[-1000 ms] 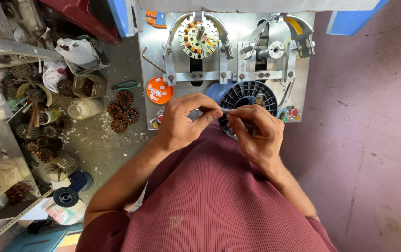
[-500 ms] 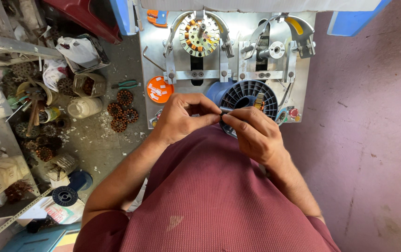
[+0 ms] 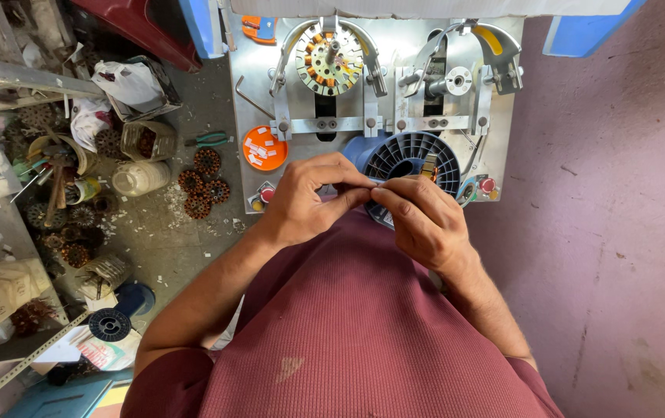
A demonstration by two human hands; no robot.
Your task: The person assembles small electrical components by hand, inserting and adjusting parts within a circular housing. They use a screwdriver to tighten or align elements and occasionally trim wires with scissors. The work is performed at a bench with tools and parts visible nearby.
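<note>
Left hand (image 3: 305, 201) and right hand (image 3: 421, 220) meet fingertip to fingertip, fingers pinched on something too small to tell, above a dark spool (image 3: 414, 162). An orange round lid (image 3: 264, 148) holding white slips lies left.

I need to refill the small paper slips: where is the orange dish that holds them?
In the head view the orange dish sits on the grey machine plate, at its left side, just below the wound stator and above the left hand.
</note>
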